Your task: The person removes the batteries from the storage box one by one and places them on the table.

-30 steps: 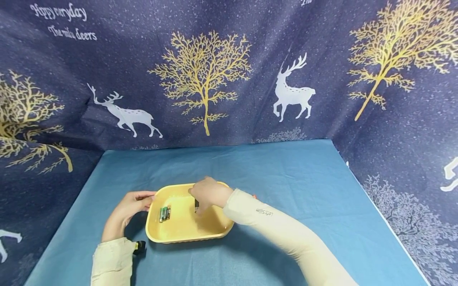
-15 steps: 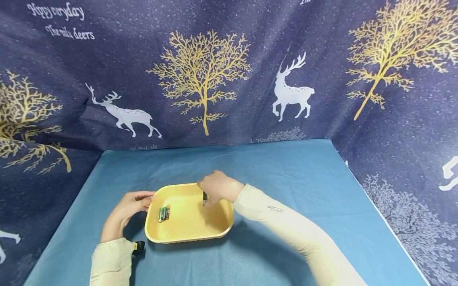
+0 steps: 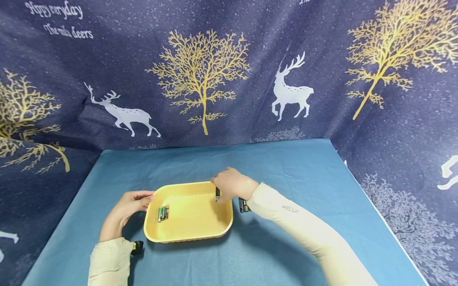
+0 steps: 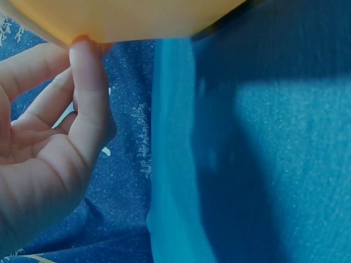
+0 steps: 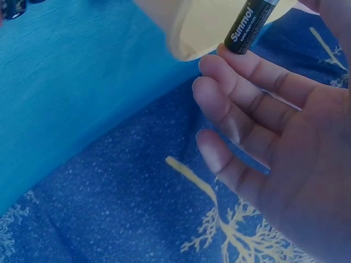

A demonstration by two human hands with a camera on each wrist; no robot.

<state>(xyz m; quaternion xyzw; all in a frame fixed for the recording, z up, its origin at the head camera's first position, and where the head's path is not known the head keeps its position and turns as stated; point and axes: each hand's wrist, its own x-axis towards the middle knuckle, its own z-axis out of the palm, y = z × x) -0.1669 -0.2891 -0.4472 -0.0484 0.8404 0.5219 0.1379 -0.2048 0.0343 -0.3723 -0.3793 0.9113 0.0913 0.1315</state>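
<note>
Dark blue deer-and-tree curtain (image 3: 229, 75) behind, blue table cloth (image 3: 293, 171) below. Yellow tray (image 3: 195, 218) sits on cloth. Left hand (image 3: 130, 204) pinches tray's left rim, thumb and fingers. Right hand (image 3: 232, 184) at tray's far right corner, pinching 1 battery. Battery row (image 3: 163, 213) inside tray, left side; battery group (image 3: 243, 205) on cloth just right of tray, partly hidden. Held black battery (image 5: 244, 27) reads "Sunmol".

Set within a cloth-draped booth (image 3: 307, 182): screened at back and sides by navy curtain (image 3: 229, 16) bearing white deer (image 3: 292, 94) and golden trees (image 3: 204, 93), covered below with blue cloth (image 3: 286, 163); undeterminable as home or studio.
</note>
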